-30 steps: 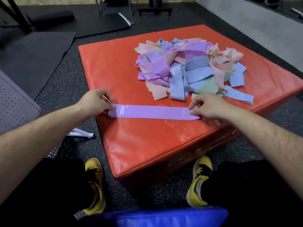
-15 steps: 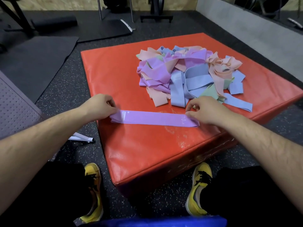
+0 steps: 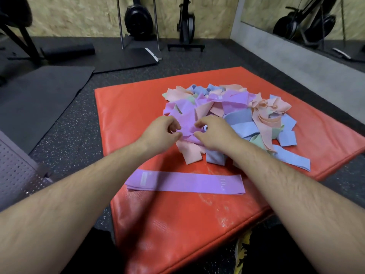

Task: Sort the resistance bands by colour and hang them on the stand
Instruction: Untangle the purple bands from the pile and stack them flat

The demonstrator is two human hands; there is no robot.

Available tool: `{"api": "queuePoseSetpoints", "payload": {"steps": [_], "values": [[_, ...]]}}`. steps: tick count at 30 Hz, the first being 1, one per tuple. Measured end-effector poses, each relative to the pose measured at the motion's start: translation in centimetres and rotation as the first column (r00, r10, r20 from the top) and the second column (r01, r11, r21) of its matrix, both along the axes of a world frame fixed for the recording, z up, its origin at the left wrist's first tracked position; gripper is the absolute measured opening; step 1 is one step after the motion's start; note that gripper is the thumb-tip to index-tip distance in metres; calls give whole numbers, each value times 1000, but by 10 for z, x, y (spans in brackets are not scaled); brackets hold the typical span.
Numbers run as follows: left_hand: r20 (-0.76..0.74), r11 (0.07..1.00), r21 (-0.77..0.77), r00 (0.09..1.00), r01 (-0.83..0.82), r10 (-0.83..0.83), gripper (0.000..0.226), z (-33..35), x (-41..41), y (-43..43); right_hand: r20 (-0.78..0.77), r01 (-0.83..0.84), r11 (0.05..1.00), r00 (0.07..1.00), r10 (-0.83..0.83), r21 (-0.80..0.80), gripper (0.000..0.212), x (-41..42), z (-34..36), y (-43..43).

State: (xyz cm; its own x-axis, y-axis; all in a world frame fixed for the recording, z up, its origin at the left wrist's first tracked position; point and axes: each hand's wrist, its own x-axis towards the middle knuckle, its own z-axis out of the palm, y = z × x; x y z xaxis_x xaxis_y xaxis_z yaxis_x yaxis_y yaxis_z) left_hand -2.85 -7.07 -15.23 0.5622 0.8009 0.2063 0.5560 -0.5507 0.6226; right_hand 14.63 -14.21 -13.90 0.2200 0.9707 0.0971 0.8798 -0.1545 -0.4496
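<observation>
I've got both hands in the pile of bands [image 3: 258, 117] on the red pad [image 3: 126, 115]. The left hand [image 3: 160, 133] and right hand [image 3: 213, 133] sit close together, fingers curled, each pinching the crumpled purple band [image 3: 187, 123] at the pile's near edge. It's tangled under peach and blue ones, so I judge a slow lift works best: draw it up and towards me, then spread the hands to pull it flat. Then lay it on the flat purple band [image 3: 185, 183] by the pad's front edge. I can't pick out the stand for certain
</observation>
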Motion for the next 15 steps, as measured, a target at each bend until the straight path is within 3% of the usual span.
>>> {"api": "queuePoseSetpoints", "payload": {"steps": [4,8,12,15], "values": [[36,999,27,998,44,-45,22,3,10,3,-157,61,998,986,-54,36,26,3,13,12],[-4,996,6,996,84,-84,26,-4,9,5,-169,28,999,985,-35,-46,14,3,15,10],[-7,996,-12,996,89,-89,30,-6,9,6,-141,36,998,989,-42,-43,24,1,12,11],[59,996,-12,995,88,-87,44,-2,10,5,-242,47,997,970,-32,56,31,-3,18,12]]}}
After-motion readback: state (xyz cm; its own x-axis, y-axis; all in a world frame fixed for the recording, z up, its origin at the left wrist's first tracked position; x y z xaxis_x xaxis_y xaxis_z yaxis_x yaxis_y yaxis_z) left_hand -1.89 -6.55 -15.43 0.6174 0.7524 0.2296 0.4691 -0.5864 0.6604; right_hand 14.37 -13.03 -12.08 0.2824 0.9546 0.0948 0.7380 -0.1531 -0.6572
